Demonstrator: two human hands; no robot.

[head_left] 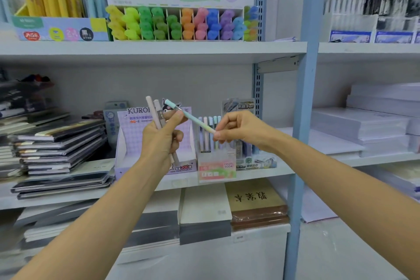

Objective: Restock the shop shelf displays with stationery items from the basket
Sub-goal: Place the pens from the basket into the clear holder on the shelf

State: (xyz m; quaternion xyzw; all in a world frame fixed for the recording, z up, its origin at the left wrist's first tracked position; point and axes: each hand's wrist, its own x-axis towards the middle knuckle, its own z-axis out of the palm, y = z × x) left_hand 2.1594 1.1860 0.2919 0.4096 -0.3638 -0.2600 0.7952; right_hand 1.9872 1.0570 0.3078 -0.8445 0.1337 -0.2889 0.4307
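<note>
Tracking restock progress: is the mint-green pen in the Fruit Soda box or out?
Out. The mint-green pen is held tilted between left hand and right hand, above the Fruit Soda box.

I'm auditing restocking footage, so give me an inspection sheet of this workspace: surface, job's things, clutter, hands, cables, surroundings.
Surface: middle shelf carrying display boxes.
Job's things: teal pen held between both hands; two pink pens upright; purple display box; pen box holding pens; basket not in view.
Clutter: stacked notebooks at left.
Hands: left hand grips pink pens, touches teal pen; right hand pinches its lower end.
Cables: nothing seen.
Surroundings: highlighters above; paper stacks right.
</note>
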